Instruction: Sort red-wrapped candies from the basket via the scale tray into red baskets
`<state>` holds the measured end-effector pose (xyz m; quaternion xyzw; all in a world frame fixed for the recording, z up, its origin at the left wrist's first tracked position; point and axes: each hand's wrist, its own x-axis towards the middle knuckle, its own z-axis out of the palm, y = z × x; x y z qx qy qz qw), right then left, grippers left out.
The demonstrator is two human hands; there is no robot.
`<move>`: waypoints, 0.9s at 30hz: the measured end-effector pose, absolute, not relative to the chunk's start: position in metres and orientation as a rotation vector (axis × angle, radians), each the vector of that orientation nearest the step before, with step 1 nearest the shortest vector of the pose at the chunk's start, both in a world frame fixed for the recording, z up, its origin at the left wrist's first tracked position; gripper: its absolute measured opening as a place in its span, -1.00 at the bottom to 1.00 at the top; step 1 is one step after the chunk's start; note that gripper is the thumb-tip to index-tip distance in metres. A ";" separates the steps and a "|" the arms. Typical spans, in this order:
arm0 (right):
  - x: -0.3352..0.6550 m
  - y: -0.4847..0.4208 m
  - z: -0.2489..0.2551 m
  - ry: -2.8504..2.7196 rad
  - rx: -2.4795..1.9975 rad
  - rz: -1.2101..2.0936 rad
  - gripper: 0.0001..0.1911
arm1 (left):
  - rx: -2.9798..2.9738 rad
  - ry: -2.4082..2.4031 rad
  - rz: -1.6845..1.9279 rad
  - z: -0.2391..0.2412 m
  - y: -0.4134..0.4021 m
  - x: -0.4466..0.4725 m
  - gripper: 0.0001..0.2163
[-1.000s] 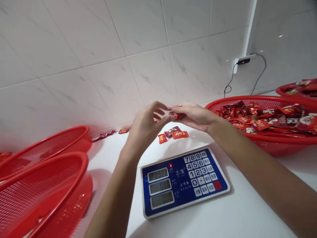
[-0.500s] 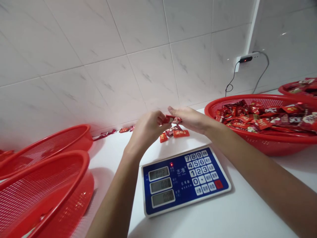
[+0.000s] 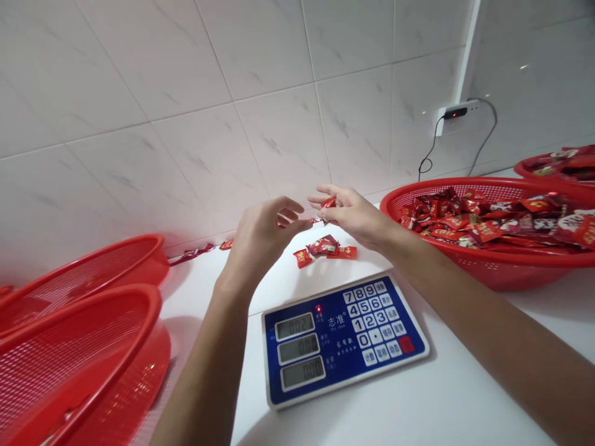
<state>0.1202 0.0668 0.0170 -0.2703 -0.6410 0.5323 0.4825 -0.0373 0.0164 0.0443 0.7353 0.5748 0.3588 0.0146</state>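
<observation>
My left hand point(image 3: 264, 232) hovers over the left side of the scale's white pan point(image 3: 279, 285). Its fingers curl round red-wrapped candy, mostly hidden, and the thumb points toward my right hand. Opposite it, my right hand point(image 3: 357, 214) is turned palm inward, holding a red-wrapped candy point(image 3: 328, 203) against the fingers, with another wrapper near the thumb tip. Below both hands several wrapped candies point(image 3: 324, 246) lie in a small heap on the pan. The blue keypad panel point(image 3: 344, 341) of the scale faces me, its top display showing about 0.02.
At right stands a red basket point(image 3: 465, 254) full of wrapped candies, with another red basket point(image 3: 525, 164) behind. Two red baskets point(image 3: 158, 310) tilt at left. A few candies point(image 3: 193, 253) lie along the tiled wall. A power strip point(image 3: 458, 114) with cables hangs on it.
My hands have drawn apart; a candy that was between them now rests in my right hand, whose fingers have turned up. The candies on the pan show more fully.
</observation>
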 end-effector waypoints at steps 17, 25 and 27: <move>0.131 0.069 0.020 -1.662 -1.001 0.955 -0.22 | 2.362 1.903 0.888 0.038 0.019 -0.039 -0.71; 0.198 0.065 0.056 -1.761 -1.173 0.167 -0.39 | 2.249 1.811 1.179 0.061 -0.002 -0.050 -0.77; 0.226 0.080 0.051 -1.845 -1.409 0.107 -0.43 | 2.249 1.807 1.159 0.062 -0.003 -0.052 -0.77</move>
